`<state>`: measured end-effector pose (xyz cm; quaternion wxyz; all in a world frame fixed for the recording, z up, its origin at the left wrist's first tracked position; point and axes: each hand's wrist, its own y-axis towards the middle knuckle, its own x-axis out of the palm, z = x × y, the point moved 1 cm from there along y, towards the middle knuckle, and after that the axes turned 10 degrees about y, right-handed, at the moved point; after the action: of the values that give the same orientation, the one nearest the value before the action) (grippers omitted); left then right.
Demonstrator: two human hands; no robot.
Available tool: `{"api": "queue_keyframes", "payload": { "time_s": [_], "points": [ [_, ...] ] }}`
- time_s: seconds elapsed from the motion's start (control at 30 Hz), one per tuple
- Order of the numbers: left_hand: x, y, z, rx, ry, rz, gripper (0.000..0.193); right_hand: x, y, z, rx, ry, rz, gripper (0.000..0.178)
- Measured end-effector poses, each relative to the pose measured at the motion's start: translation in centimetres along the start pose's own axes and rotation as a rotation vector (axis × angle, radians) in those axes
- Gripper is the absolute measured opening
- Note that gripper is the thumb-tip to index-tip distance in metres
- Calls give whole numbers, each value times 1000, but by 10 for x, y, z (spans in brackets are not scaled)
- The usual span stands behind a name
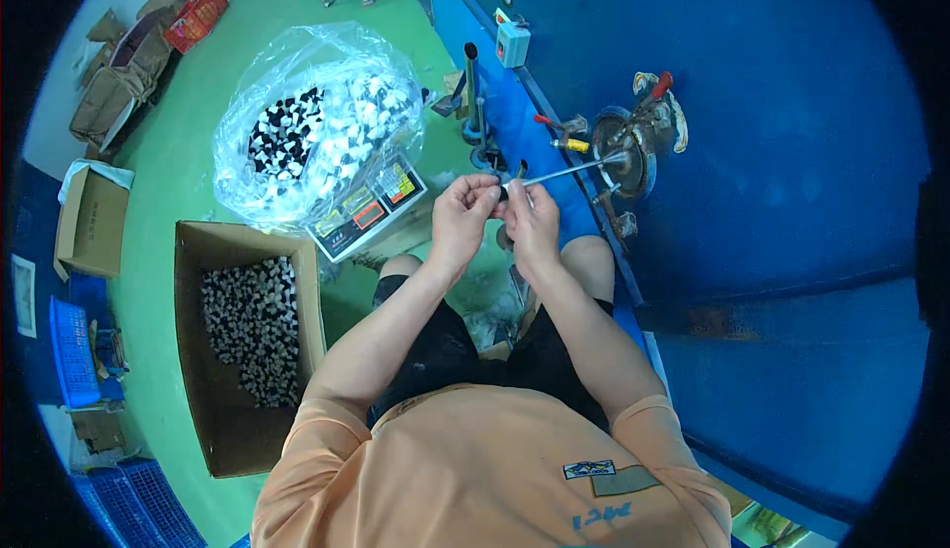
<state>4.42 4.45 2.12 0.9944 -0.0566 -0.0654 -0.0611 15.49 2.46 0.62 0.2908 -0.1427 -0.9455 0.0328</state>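
Observation:
In front of my knees both hands meet at the near end of a thin metal rod [566,171], which sticks out from a round metal fixture on the blue machine. A small black-and-white piece [505,193] is pinched there, partly covered by fingers. My left hand [460,219] is closed on its left side. My right hand [532,223] is closed around it from the right, fingertips close to the rod's end. Whether the piece sits on the rod cannot be made out.
At left, a cardboard box [188,350] holds many small black-and-white pieces. Beyond it a clear plastic bag [233,157] of similar pieces rests on a scale [344,238]. The blue machine [772,132] fills the right, with a red-handled lever [661,87] and upright metal pipe [471,83].

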Motion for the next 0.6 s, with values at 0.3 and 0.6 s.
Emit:
{"api": "queue_keyframes", "payload": {
  "time_s": [0.3, 0.6],
  "points": [
    [7, -6, -7, 39, 75, 50, 18, 2, -1, -7, 90, 55, 1, 18],
    [-57, -38, 19, 342, -156, 361, 27, -7, -14, -3, 151, 22, -165, 40]
  ]
}}
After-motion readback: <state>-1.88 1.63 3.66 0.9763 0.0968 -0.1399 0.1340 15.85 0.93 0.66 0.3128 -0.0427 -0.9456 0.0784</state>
